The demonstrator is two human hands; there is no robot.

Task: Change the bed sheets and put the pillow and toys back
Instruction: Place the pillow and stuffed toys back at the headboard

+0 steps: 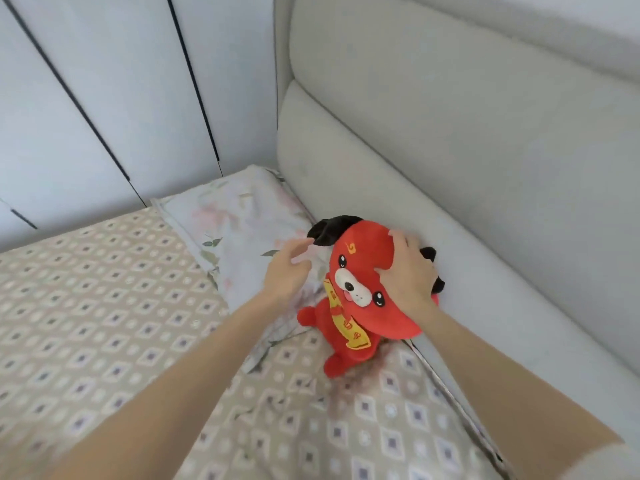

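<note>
A red plush dog (356, 299) with black ears and a yellow sash sits on the bed against the padded headboard (450, 150), partly on the pillow's corner. My right hand (407, 271) grips the top of its head. My left hand (289, 271) hovers just left of the toy with fingers apart, holding nothing, near its black ear. The floral pillow (239, 220) lies flat in the bed's far corner. A beige sheet (104, 323) with a diamond pattern covers the mattress.
White wardrobe doors (104, 98) with dark seams stand along the bed's far side. The grey upholstered headboard runs along the right. A dark gap shows between mattress and headboard at lower right.
</note>
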